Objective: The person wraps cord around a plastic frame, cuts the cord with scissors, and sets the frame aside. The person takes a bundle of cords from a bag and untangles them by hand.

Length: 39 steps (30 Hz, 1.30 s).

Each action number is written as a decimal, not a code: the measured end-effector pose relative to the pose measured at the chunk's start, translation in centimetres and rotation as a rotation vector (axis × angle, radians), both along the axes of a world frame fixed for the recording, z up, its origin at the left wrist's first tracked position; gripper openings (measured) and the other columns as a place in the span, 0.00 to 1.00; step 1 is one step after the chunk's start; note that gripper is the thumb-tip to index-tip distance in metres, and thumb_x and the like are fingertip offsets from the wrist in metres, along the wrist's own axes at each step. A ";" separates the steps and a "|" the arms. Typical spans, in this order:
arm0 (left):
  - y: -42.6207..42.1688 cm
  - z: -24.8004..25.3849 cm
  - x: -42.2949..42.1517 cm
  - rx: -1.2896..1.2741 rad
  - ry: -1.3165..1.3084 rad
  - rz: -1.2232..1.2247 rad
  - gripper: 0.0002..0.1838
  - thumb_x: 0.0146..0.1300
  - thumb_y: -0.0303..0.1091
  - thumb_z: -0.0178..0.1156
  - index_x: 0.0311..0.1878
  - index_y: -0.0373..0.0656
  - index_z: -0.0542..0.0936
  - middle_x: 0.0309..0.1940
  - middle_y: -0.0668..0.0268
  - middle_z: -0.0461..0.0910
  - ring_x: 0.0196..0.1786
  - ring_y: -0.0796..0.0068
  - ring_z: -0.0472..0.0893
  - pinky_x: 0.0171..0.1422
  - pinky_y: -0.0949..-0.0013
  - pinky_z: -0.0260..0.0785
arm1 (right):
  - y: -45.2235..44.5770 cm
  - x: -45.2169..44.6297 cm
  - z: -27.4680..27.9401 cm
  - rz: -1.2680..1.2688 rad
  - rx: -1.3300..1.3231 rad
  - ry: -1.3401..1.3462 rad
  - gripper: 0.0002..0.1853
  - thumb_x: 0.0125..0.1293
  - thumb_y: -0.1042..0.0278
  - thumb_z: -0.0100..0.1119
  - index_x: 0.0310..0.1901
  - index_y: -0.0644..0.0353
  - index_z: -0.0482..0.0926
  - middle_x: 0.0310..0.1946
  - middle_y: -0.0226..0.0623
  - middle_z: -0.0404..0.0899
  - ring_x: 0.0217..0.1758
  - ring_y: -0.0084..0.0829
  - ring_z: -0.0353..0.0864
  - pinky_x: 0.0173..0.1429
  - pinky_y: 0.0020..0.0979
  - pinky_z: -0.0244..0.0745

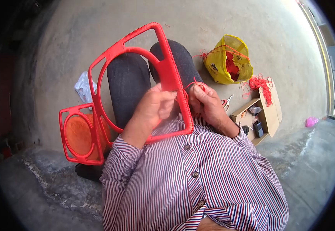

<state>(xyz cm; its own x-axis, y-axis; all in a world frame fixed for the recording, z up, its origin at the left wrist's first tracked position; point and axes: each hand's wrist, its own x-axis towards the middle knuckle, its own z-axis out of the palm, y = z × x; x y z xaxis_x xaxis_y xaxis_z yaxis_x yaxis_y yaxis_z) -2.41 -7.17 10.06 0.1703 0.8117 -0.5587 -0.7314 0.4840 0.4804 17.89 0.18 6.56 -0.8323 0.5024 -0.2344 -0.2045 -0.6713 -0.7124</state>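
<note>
Mid-picture, we're apparently wrapping the red frame (169, 74), right hand (207, 98) pinching cord (191, 82), left hand (156, 102) unclear in grip, tension likely called for next.

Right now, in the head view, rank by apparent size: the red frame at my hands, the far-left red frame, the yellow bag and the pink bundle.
1. Red frame at your hands
2. Far-left red frame and yellow bag: too alike to rank
3. Pink bundle

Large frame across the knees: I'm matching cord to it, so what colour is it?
Red; the large frame shows best in the head view.
</note>
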 end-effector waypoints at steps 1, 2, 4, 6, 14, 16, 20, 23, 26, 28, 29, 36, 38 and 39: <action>0.0 -0.1 0.0 0.003 0.005 -0.004 0.05 0.64 0.28 0.58 0.42 0.43 0.76 0.15 0.75 0.68 0.12 0.86 0.62 0.14 0.79 0.50 | -0.2 -0.2 0.4 -0.002 0.061 -0.077 0.10 0.75 0.58 0.54 0.40 0.56 0.73 0.31 0.20 0.70 0.32 0.11 0.67 0.36 0.19 0.64; 0.0 -0.2 0.0 0.008 0.012 -0.008 0.06 0.64 0.28 0.58 0.43 0.43 0.76 0.15 0.75 0.68 0.12 0.86 0.62 0.14 0.79 0.50 | -0.4 -0.3 1.1 -0.004 0.123 -0.153 0.10 0.75 0.59 0.54 0.40 0.56 0.73 0.31 0.20 0.71 0.33 0.12 0.68 0.37 0.19 0.65; 0.0 -0.2 0.1 0.010 0.030 0.001 0.07 0.63 0.27 0.58 0.44 0.44 0.75 0.16 0.76 0.67 0.13 0.88 0.62 0.14 0.80 0.49 | -1.2 -1.0 2.9 0.005 0.128 -0.294 0.10 0.75 0.60 0.54 0.43 0.59 0.74 0.36 0.23 0.75 0.38 0.14 0.73 0.44 0.20 0.70; 0.1 0.0 0.3 0.000 0.049 0.027 0.09 0.63 0.26 0.57 0.46 0.45 0.76 0.18 0.78 0.68 0.14 0.91 0.60 0.15 0.81 0.48 | -1.2 -1.0 3.1 0.044 0.041 -0.279 0.10 0.74 0.62 0.54 0.46 0.61 0.74 0.39 0.24 0.76 0.40 0.15 0.74 0.47 0.21 0.70; 0.2 -1.0 0.6 0.000 0.127 0.030 0.06 0.63 0.28 0.59 0.43 0.43 0.74 0.17 0.75 0.68 0.13 0.86 0.64 0.14 0.80 0.53 | -2.1 -2.0 1.5 0.059 0.281 -0.356 0.12 0.64 0.72 0.44 0.46 0.64 0.74 0.37 0.28 0.74 0.39 0.19 0.71 0.44 0.23 0.68; 0.0 -1.2 0.7 -0.008 0.132 0.032 0.06 0.63 0.27 0.59 0.42 0.43 0.74 0.17 0.75 0.68 0.13 0.86 0.64 0.14 0.79 0.53 | -2.4 -1.9 1.3 0.063 0.314 -0.371 0.12 0.64 0.72 0.44 0.45 0.63 0.73 0.35 0.28 0.73 0.39 0.18 0.70 0.44 0.23 0.67; 0.1 -1.7 0.4 -0.005 0.135 0.045 0.06 0.63 0.27 0.59 0.42 0.44 0.74 0.17 0.75 0.68 0.13 0.86 0.64 0.14 0.79 0.53 | -2.9 -1.5 2.1 0.060 0.405 -0.380 0.11 0.63 0.72 0.45 0.44 0.63 0.73 0.35 0.28 0.72 0.38 0.18 0.69 0.43 0.23 0.67; 0.3 -1.3 0.0 0.032 0.112 0.066 0.06 0.64 0.27 0.59 0.42 0.44 0.75 0.18 0.75 0.68 0.13 0.87 0.63 0.15 0.79 0.52 | -2.8 -1.0 2.2 0.131 0.193 -0.317 0.12 0.62 0.72 0.45 0.45 0.63 0.74 0.37 0.29 0.74 0.40 0.19 0.71 0.45 0.23 0.68; 0.2 -1.2 -0.2 0.060 0.094 0.067 0.06 0.64 0.27 0.58 0.43 0.44 0.75 0.18 0.75 0.68 0.13 0.87 0.63 0.15 0.80 0.51 | -2.3 -0.8 2.5 0.150 -0.034 -0.237 0.13 0.62 0.72 0.46 0.46 0.63 0.75 0.40 0.32 0.76 0.41 0.21 0.73 0.46 0.24 0.70; 0.4 -1.3 -0.5 0.070 0.096 0.067 0.06 0.64 0.27 0.58 0.44 0.44 0.74 0.18 0.75 0.68 0.13 0.87 0.63 0.15 0.80 0.51 | -2.4 -1.4 3.1 0.076 -0.112 -0.239 0.13 0.62 0.72 0.46 0.47 0.64 0.75 0.40 0.33 0.76 0.41 0.22 0.74 0.47 0.26 0.71; 0.5 -1.4 -0.5 0.072 0.100 0.067 0.07 0.64 0.27 0.57 0.45 0.44 0.74 0.18 0.75 0.68 0.13 0.87 0.63 0.15 0.80 0.51 | -2.5 -1.6 3.2 0.038 -0.151 -0.240 0.13 0.63 0.72 0.46 0.47 0.65 0.75 0.41 0.34 0.76 0.41 0.22 0.74 0.48 0.26 0.71; 0.6 -1.7 -1.0 0.051 0.112 0.079 0.07 0.65 0.27 0.57 0.45 0.45 0.73 0.18 0.74 0.68 0.13 0.86 0.63 0.15 0.79 0.51 | -1.7 -1.4 2.4 0.135 -0.162 -0.235 0.13 0.64 0.73 0.47 0.48 0.66 0.74 0.42 0.34 0.77 0.44 0.24 0.76 0.53 0.27 0.73; 0.7 -1.6 -1.0 0.048 0.116 0.087 0.06 0.65 0.27 0.57 0.44 0.46 0.74 0.17 0.75 0.67 0.14 0.86 0.62 0.15 0.78 0.50 | -1.8 -1.4 2.3 0.112 -0.170 -0.235 0.13 0.64 0.73 0.48 0.49 0.66 0.74 0.42 0.35 0.79 0.44 0.24 0.78 0.53 0.28 0.76; 0.6 -1.2 -0.9 0.044 0.124 0.090 0.05 0.64 0.27 0.57 0.43 0.46 0.74 0.17 0.77 0.66 0.14 0.87 0.61 0.16 0.78 0.49 | -2.0 -1.5 2.2 0.089 -0.181 -0.234 0.13 0.64 0.73 0.49 0.49 0.66 0.75 0.43 0.35 0.80 0.44 0.25 0.80 0.52 0.28 0.78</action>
<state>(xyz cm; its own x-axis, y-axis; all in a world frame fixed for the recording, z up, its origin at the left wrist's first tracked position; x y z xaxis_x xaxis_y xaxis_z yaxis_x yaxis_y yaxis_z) -3.27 -6.59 8.86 0.0277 0.8446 -0.5347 -0.7049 0.3957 0.5886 16.40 -1.83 8.76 -0.7838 0.3625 -0.5042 0.0168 -0.7993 -0.6007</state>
